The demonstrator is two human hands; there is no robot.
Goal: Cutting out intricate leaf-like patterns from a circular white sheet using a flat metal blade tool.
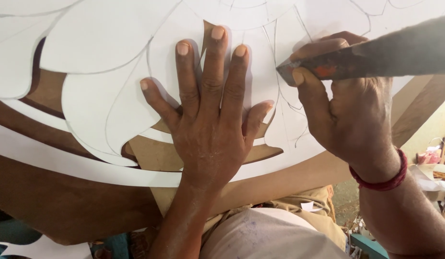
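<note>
1. White paper stencil (112, 43), pencilled with curving leaf shapes, lies under the left hand (208, 124), which is spread flat with fingers splayed and presses it onto the brown board (64, 201).
2. The right hand (347, 120), just to the right of the left, is clenched around a dark, rust-flecked blade tool (366, 60); its tip meets the paper close beside the left index finger and thumb.
3. Risk, as judged: a slip of the tip toward the flat hand could nick the nearby thumb, since the two sit so close.
4. Risk: already cut-out strips below the palm look thin; a dragging edge could tear them or shift the sheet off its lines.
5. A red thread band (383, 180) circles the right wrist; paper scraps (431, 165) litter the floor beyond it.
</note>
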